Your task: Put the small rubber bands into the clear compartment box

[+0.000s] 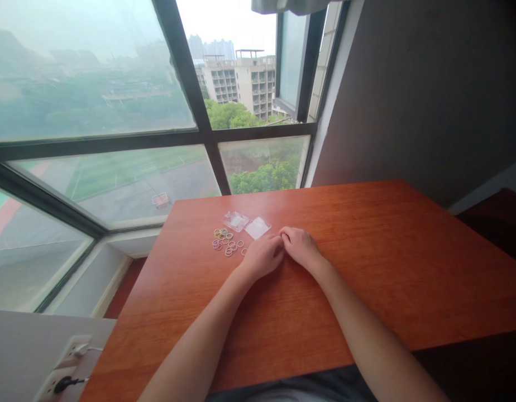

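My left hand (263, 257) and my right hand (300, 245) meet fingertip to fingertip just above the wooden table (367, 251). Both are closed with fingers curled in; whatever they pinch, if anything, is hidden behind the fingers. Left of my left hand lie several small rings that look like hair ties: pale ones (232, 245), yellowish ones (217, 233) and pinkish-purple ones (216, 244). One pale ring (244, 252) lies right beside my left hand, partly covered by it. Beyond the hands a clear plastic box (236, 221) rests open, with a white-looking flat half (258, 227) next to it.
Dark-framed windows (203, 137) rise behind the table's far and left sides, one pane (291, 61) swung outward. A grey wall (409, 100) stands at the right. Wall sockets (67, 363) with plugs and cords are low at the left, near the table's edge.
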Demonstrator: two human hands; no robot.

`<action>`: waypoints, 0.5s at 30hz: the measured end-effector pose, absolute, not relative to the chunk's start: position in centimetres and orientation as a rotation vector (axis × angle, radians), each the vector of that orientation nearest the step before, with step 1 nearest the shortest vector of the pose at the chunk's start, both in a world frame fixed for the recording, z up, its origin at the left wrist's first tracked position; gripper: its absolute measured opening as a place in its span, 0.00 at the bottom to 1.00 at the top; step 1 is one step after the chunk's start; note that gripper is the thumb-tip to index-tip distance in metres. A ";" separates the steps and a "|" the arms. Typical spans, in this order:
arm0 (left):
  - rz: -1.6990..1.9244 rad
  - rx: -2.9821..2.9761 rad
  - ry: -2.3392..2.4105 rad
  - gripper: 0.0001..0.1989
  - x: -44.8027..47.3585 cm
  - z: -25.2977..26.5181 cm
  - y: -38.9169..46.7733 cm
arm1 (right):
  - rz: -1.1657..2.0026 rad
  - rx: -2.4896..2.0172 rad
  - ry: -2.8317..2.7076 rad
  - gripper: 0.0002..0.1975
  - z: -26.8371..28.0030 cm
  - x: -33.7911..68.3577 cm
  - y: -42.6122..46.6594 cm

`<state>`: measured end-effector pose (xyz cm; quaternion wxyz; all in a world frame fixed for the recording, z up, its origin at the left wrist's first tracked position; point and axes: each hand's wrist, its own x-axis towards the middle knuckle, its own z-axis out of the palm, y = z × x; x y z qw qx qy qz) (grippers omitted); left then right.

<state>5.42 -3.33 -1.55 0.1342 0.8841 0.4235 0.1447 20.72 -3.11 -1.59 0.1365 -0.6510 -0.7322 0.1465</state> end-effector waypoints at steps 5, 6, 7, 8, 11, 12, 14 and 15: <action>0.377 2.562 1.294 0.07 4.9 -0.7 -3.2 | 0.411 -1.873 -2.132 0.14 -1.7 20.7 -3.1; 0.369 2.547 1.335 0.07 4.5 -0.4 -3.0 | 0.408 -1.872 -2.138 0.14 -1.7 20.7 -3.1; 0.401 2.515 1.421 0.09 3.8 0.0 -2.7 | 0.406 -1.870 -2.144 0.14 -1.7 20.6 -3.1; 0.477 2.466 1.530 0.10 3.0 0.3 -2.3 | 0.406 -1.868 -2.150 0.13 -1.7 20.6 -3.1; 0.663 2.288 1.883 0.11 -0.2 1.1 -1.0 | 0.409 -1.869 -2.149 0.13 -1.6 20.5 -3.1; 0.660 2.238 1.996 0.12 -1.3 1.3 -0.5 | 0.411 -1.870 -2.147 0.13 -1.6 20.5 -3.2; 0.575 2.183 2.072 0.14 -3.2 1.3 0.1 | 0.419 -1.872 -2.142 0.13 -1.5 20.4 -3.2; 0.527 2.184 2.054 0.15 -4.0 1.2 0.3 | 0.423 -1.873 -2.140 0.13 -1.5 20.4 -3.2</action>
